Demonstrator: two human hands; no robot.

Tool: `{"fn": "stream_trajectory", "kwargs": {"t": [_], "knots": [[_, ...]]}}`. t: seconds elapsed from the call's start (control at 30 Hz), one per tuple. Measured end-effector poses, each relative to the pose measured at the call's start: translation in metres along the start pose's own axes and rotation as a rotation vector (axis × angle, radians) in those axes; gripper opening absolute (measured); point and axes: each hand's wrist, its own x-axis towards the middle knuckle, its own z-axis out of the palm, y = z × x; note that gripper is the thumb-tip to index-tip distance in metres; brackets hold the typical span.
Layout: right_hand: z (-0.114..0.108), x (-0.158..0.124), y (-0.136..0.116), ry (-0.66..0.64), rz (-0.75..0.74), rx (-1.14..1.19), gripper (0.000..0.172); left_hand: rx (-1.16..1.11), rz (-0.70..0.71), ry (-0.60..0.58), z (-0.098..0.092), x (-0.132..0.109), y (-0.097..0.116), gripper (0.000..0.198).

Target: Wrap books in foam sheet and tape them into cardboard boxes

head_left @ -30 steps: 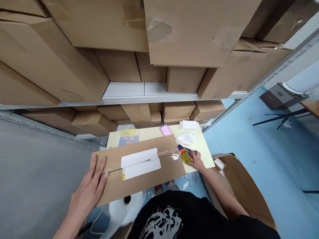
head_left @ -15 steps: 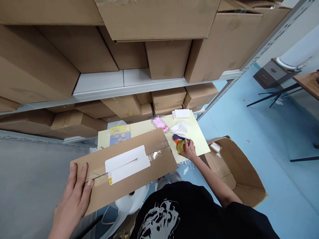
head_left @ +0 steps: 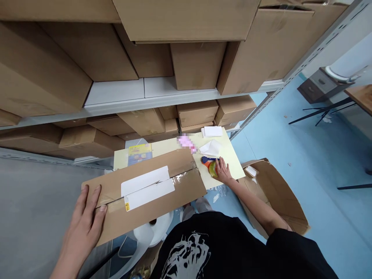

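Observation:
A long cardboard box [head_left: 186, 190] lies slanted in front of me, its left part reaching past the table. Its top bears a white label [head_left: 148, 188] split along the seam, and shiny clear tape near the right end. My left hand [head_left: 85, 217] grips the box's left end, fingers and thumb over the top edge. At the right of the table my right hand [head_left: 223, 170] is closed over a tape dispenser [head_left: 205, 159], blue and orange with a yellow-green roll. The hand partly hides the dispenser.
The pale yellow table [head_left: 236, 166] bears white paper [head_left: 210, 148], a white stack [head_left: 212, 131], a blurred pink item [head_left: 186, 142] and a yellow-blue packet [head_left: 140, 154]. An open carton [head_left: 279, 197] stands right. Boxes fill the shelf [head_left: 157, 101] ahead. A white roll [head_left: 161, 228] sits below.
The slit through the label has become wider and longer, and the label's halves sit apart. My right hand has shifted slightly on the tape dispenser; my left hand keeps to the box's end.

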Motion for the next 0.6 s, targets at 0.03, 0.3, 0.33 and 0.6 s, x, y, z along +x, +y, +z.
{"fn": "stream_trajectory", "kwargs": {"t": [0.03,0.3,0.33,0.6], "knots": [[0.0,-0.002,0.0,0.006,-0.023,-0.015,0.104,-0.006,0.008,-0.001,0.001,-0.001,-0.001,0.055],[0.0,-0.009,0.006,-0.042,-0.173,-0.069,0.104,-0.009,-0.016,0.003,0.003,-0.006,-0.001,0.056],[-0.001,-0.008,0.006,-0.049,-0.171,-0.067,0.103,-0.003,-0.017,0.006,0.003,-0.006,0.001,0.056],[-0.018,0.013,0.003,-0.074,-0.082,-0.012,0.115,0.167,0.083,0.212,-0.017,-0.007,0.037,0.065]]}}
